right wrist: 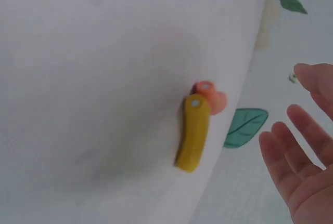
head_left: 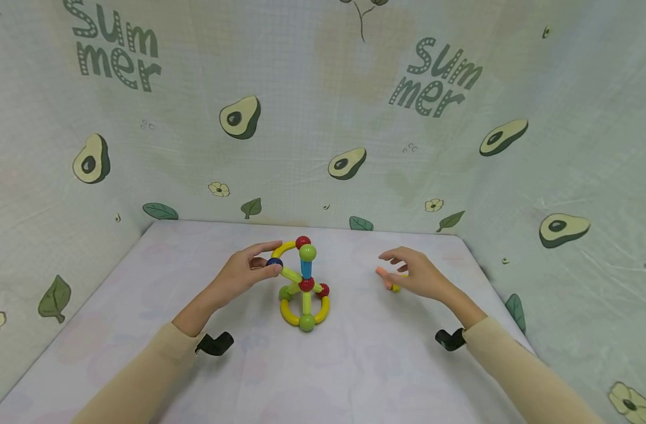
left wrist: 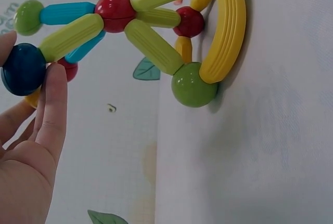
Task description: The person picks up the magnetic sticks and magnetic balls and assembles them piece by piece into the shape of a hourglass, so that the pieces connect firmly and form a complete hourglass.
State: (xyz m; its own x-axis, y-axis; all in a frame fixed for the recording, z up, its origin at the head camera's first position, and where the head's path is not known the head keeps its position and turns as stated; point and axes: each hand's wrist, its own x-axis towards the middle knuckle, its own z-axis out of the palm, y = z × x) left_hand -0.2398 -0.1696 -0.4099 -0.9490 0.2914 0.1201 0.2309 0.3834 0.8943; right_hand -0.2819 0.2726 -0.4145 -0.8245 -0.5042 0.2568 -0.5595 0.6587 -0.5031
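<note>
A magnetic ball-and-stick model (head_left: 306, 303) stands upright on the table, left of centre. Yellow curved sticks with green and red balls form its bottom ring, and light green sticks rise to a red ball (left wrist: 115, 12). From there blue and light green sticks reach the upper balls. My left hand (head_left: 238, 280) pinches the dark blue ball (left wrist: 23, 69) between thumb and fingers at the model's upper left side. My right hand (head_left: 420, 277) hovers with relaxed, parted fingers, holding nothing. Beneath it lie a yellow curved stick (right wrist: 193, 133) and an orange stick (right wrist: 217, 102), partly covered in the head view.
The table (head_left: 344, 377) has a pale cloth. Behind and at both sides hangs a curtain (head_left: 301, 76) printed with avocados and leaves. A black wrist camera mount (head_left: 215, 344) sits by the left sleeve, another (head_left: 450, 340) by the right.
</note>
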